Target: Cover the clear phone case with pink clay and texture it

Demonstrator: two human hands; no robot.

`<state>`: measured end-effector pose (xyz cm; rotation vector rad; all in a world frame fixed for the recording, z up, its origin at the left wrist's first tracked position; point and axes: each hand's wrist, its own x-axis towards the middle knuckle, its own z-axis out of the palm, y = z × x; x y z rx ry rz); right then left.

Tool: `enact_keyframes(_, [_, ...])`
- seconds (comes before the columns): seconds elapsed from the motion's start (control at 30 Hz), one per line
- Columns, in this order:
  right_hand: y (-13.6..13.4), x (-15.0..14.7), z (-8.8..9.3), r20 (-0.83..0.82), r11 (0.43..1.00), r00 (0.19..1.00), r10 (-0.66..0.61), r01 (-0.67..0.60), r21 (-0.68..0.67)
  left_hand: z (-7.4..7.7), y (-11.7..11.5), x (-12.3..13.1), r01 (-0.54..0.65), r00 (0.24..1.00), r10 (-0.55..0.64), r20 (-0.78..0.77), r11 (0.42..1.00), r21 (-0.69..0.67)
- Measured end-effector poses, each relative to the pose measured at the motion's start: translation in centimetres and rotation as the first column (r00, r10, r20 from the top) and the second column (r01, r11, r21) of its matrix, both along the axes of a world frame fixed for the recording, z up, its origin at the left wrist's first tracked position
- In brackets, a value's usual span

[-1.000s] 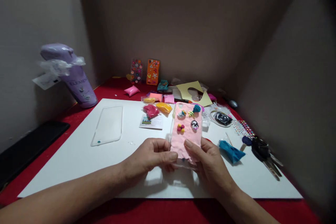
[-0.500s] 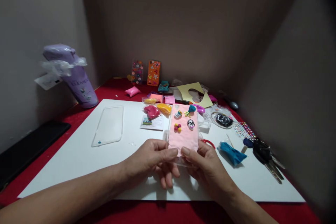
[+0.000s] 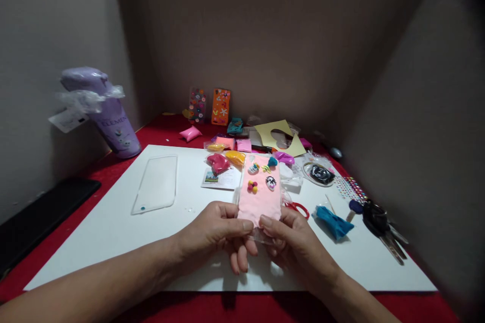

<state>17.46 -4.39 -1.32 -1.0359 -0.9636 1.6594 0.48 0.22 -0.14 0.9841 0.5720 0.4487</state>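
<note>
A phone case point(image 3: 261, 202) coated in pink clay is held up over the white board point(image 3: 113, 242). Small clay figures decorate its upper half: a striped one, a teal one, a black-and-white one and a red-yellow flower. My left hand point(image 3: 217, 229) grips its lower left corner, thumb on the clay. On the lower right, my right hand point(image 3: 297, 239) pinches the case the same way. The clear rim of the case sticks out along the left side and bottom. Behind it, red-handled scissors point(image 3: 301, 209) are partly hidden.
A clear phone case point(image 3: 157, 184) lies at left. Clay packets, red point(image 3: 219, 163) and blue point(image 3: 334, 223), rest on the board. Keys point(image 3: 382, 227) and a gem sheet point(image 3: 352, 189) are at right. A purple bottle point(image 3: 109, 121) and two decorated cases, one orange point(image 3: 221, 106), stand behind.
The pink case has shifted slightly left and down, still between both hands. My grip looks the same. The whole view has moved a little.
</note>
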Motion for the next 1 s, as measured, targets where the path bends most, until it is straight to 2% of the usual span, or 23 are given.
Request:
enact_keyframes(0.2, [0.07,-0.1,0.21,-0.024,0.999,1.0,-0.011,0.012,0.038,0.24,-0.06,-0.16,-0.057,0.998,0.057,-0.009,0.997,-0.05])
enact_keyframes(0.37, [0.12,-0.15,0.1,-0.019,0.999,0.999,-0.035,0.035,0.009,0.41,0.18,-0.27,-0.046,0.999,0.047,0.005,0.992,-0.117])
enact_keyframes(0.6, [0.2,-0.25,0.13,-0.026,0.998,0.998,-0.054,0.054,0.011,0.34,0.45,-0.51,-0.061,0.997,0.066,0.032,0.988,-0.139])
enact_keyframes(0.8, [0.33,-0.13,0.19,0.01,0.995,0.996,-0.093,0.092,0.037,0.42,0.09,-0.47,-0.181,0.983,0.181,-0.015,0.983,-0.037])
enact_keyframes(1.0, [0.11,-0.06,-0.36,0.083,0.991,0.99,-0.114,0.107,0.081,-0.06,-0.09,-0.23,-0.16,0.986,0.164,-0.034,0.983,0.084])
